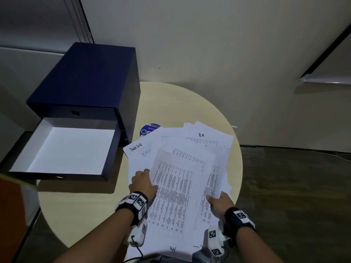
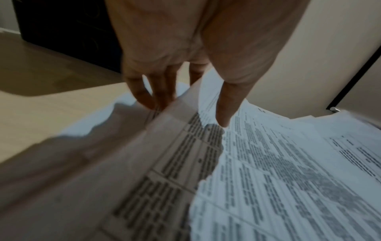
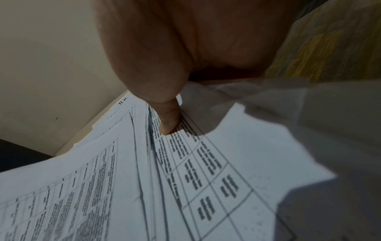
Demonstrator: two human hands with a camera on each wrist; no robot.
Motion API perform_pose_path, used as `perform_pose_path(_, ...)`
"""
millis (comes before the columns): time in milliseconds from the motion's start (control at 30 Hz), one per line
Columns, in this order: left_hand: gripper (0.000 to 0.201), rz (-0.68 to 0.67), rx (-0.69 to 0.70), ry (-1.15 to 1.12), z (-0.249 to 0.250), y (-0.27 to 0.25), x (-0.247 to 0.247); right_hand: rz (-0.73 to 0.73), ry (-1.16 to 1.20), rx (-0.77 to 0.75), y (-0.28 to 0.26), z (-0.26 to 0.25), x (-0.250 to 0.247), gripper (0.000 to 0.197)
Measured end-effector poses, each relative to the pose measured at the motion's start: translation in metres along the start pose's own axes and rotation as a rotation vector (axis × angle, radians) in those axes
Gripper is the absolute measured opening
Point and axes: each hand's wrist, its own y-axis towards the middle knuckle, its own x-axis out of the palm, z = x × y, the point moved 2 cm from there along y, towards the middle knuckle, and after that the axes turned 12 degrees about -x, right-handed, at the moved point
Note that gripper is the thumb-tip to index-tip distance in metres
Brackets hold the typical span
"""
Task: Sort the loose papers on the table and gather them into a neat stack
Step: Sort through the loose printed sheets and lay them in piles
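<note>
Barely begun: loose papers fanned unevenly across the round table, squaring still to do. Left hand pinching the top sheet's edge, right hand gripping sheets, thumb on top. Only from the head view: an open drawer box alongside.

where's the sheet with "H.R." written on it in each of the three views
Head: the H.R. sheet lies at the far right of the paper pile, heading up.
Left wrist: probably the far sheet right of the thumb; its blurred heading is unreadable.
Right wrist: far end of the fan, heading small at the edge.
Shared landmark: the cream wall behind it.
</note>
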Motion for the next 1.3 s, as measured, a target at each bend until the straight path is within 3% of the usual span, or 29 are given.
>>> perform_pose_path(133,0.076,-0.071,-0.097,-0.226,0.002,-0.008,0.006,-0.007,0.019,-0.025,-0.001,-0.001,0.001,0.062)
perform_pose_path(267,0.061,-0.180,-0.127,-0.403,0.000,-0.014,0.010,-0.021,0.105,-0.044,-0.001,0.002,0.003,0.036)
perform_pose_path(333,0.037,-0.149,-0.090,-0.421,-0.001,-0.016,0.011,-0.036,0.166,-0.022,-0.002,-0.001,0.002,0.059)
perform_pose_path(400,0.020,-0.120,-0.069,-0.508,0.000,-0.019,0.007,-0.063,0.262,0.037,0.000,-0.001,0.002,0.102)
perform_pose_path(467,0.016,-0.159,-0.059,-0.588,0.000,-0.021,0.006,-0.112,0.399,0.033,0.002,0.000,0.005,0.129)
perform_pose_path(500,0.021,-0.195,-0.030,-0.603,0.001,-0.022,0.005,-0.130,0.380,-0.013,0.002,-0.001,0.006,0.134)
perform_pose_path(533,0.033,-0.231,-0.011,-0.596,0.001,-0.023,0.006,-0.162,0.278,-0.064,-0.005,-0.007,0.004,0.129)
perform_pose_path(600,0.066,-0.263,0.019,-0.592,0.003,-0.023,0.006,-0.152,0.125,-0.190,-0.011,-0.017,0.003,0.097)
perform_pose_path(667,0.074,-0.259,0.032,-0.653,0.006,-0.024,-0.002,-0.172,0.159,-0.297,-0.017,-0.034,0.000,0.069)
perform_pose_path(767,0.042,-0.251,0.134,-0.825,0.012,-0.024,-0.022,-0.165,0.239,-0.392,-0.025,-0.059,-0.015,0.071)
perform_pose_path(833,0.033,-0.302,0.160,-0.981,0.015,-0.022,-0.041,-0.171,0.269,-0.471,-0.033,-0.078,-0.027,0.063)
perform_pose_path(900,0.039,-0.385,0.147,-1.140,0.018,-0.019,-0.058,-0.171,0.294,-0.554,-0.042,-0.101,-0.040,0.050)
perform_pose_path(1000,0.050,-0.459,0.223,-1.298,0.024,-0.013,-0.081,-0.188,0.362,-0.642,-0.055,-0.128,-0.055,0.047)
perform_pose_path(1100,0.064,-0.370,0.217,-1.322,0.024,-0.007,-0.097,-0.182,0.432,-0.686,-0.061,-0.142,-0.062,0.049)
perform_pose_path(1200,0.100,-0.252,0.124,-1.246,0.014,-0.002,-0.105,-0.218,0.495,-0.706,-0.066,-0.149,-0.063,0.050)
perform_pose_path(1300,0.106,-0.223,0.011,-1.248,0.002,0.008,-0.096,-0.223,0.519,-0.687,-0.063,-0.142,-0.058,0.049)
